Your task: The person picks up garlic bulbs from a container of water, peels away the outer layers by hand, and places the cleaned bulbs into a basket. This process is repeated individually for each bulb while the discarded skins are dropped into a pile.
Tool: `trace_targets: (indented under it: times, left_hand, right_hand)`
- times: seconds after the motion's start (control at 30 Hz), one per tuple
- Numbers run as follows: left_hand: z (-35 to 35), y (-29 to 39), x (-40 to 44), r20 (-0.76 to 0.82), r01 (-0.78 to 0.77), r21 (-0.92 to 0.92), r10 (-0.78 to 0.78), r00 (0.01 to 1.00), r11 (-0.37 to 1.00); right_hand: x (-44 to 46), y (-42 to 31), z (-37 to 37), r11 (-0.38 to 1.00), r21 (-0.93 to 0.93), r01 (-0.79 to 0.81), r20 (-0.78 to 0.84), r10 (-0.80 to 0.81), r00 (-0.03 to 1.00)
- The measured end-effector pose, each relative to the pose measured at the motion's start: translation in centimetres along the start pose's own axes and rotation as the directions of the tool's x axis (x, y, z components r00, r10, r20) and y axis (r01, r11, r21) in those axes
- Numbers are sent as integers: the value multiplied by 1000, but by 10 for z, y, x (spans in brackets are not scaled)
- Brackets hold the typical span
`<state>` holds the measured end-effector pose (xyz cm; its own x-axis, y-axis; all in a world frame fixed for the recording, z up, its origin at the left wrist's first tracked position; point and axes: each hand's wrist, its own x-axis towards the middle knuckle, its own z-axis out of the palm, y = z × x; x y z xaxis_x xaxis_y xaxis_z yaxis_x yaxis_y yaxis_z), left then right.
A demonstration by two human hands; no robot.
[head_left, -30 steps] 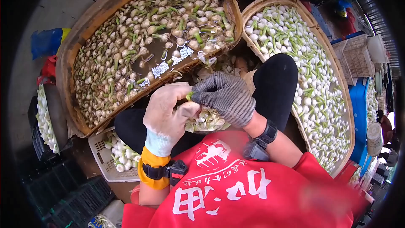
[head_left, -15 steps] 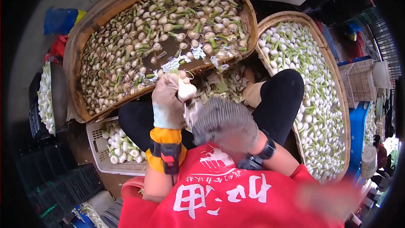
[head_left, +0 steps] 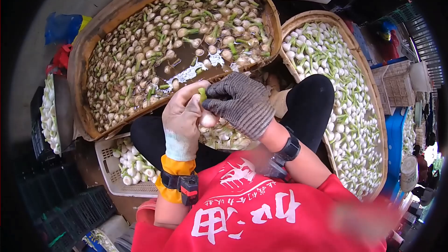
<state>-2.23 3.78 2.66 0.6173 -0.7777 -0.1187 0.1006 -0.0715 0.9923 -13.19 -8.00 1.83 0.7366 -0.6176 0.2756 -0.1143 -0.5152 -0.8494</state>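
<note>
A pale garlic bulb (head_left: 208, 119) with a short green stem (head_left: 202, 94) sits between my two gloved hands. My left hand (head_left: 183, 112), in a whitish glove, is closed around it from the left, thumb and fingers near the stem. From the right my right hand (head_left: 242, 104), in a grey knitted glove, pinches at the same bulb with thumb and bent fingers; a small blade or other tool in it cannot be made out. Beneath the hands lies a pile of pale peelings (head_left: 224, 136). Beyond them is a large tub (head_left: 109, 12) of unpeeled garlic in murky water.
On the right stands a long tub (head_left: 285, 22) full of clean white garlic with green stems. A white crate (head_left: 109, 177) with trimmed bulbs is at the lower left. Dark crates (head_left: 84, 210) and a basin (head_left: 64, 105) line the left side. My knees flank the peelings.
My right hand has moved up and forward to meet the bulb in my left hand. The bulb has been turned so its green stem points up, and both hands now touch it.
</note>
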Motion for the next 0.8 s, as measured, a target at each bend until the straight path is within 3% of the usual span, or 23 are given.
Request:
trace_targets:
  times: [0.03, 0.1, 0.13, 0.17, 0.2, 0.23, 0.27, 0.3, 0.37, 0.43, 0.5, 0.57, 0.63, 0.67, 0.7, 0.73, 0.77, 0.8]
  left_hand:
    - [1, 3, -2, -7, 3, -2, -3, 1000, 1000]
    - [5, 6, -6, -35, 10, -13, -10, 999, 1000]
    - [3, 2, -7, -12, 57, -60, -57, 998, 997]
    - [-1, 0, -6, -8, 54, -62, -55, 998, 997]
    - [-4, -3, -4, 86, -210, 276, 194, 977, 938]
    - [-5, -5, -4, 254, -459, 542, 383, 888, 704]
    - [-6, -6, -8, 155, -165, 42, 156, 975, 985]
    - [-6, -6, -7, 155, -161, 40, 153, 976, 986]
    - [-8, -3, -6, 110, 218, -137, -204, 973, 966]
    - [-11, -6, -8, 121, 171, -178, -151, 981, 969]
    - [-12, -21, -5, 186, 193, -669, -89, 978, 718]
    - [-15, -28, 2, 69, 56, -665, -14, 998, 745]
    - [-29, -33, 6, -35, 8, -508, -30, 999, 861]
    - [-33, -31, 5, -49, 1, -508, -30, 998, 861]
    - [-34, -29, 3, -74, 5, -378, -36, 997, 926]
    - [-33, -27, 4, -87, 14, -241, -35, 996, 971]
    - [-29, -30, 10, -73, 11, -245, -30, 997, 969]
    - [-25, -34, 15, -24, 8, -403, -19, 1000, 915]
  right_hand:
    - [-2, 2, 1, 1000, 1, 0, 8, 0, 1000]
    - [-4, 2, 1, 950, -216, 226, 27, -225, 974]
    - [-5, -2, 1, 949, -219, 226, 27, -226, 974]
    - [-6, -7, 2, 992, -111, 52, 4, -52, 999]
    - [-6, -10, 1, 992, 0, -127, -4, 127, 992]
    - [-6, -8, 0, 991, -6, -131, -9, 130, 991]
    - [-6, -5, -1, 992, -2, -123, -2, 123, 992]
    - [-7, -4, -2, 993, 4, -116, 11, 116, 993]
    - [-9, -2, 1, 987, 108, -116, 71, 109, 992]
    - [-10, 4, 7, 949, 293, -118, 42, 111, 993]
    - [-14, -2, -2, 927, 356, -120, 62, 105, 993]
    - [-25, -18, -30, 901, 408, -146, 257, 40, 966]
    - [-41, -10, -50, 745, 640, -190, 409, -121, 904]
    - [-40, -3, -63, 902, 349, -255, 581, 5, 814]
    - [-42, 9, -55, 900, 350, -260, 583, 8, 813]
    - [-48, 32, -40, 953, 16, -301, 491, 255, 833]
    - [-48, 47, -30, 879, -317, -356, 312, 451, 836]
    - [-45, 49, -22, 888, -118, -444, 259, 459, 850]
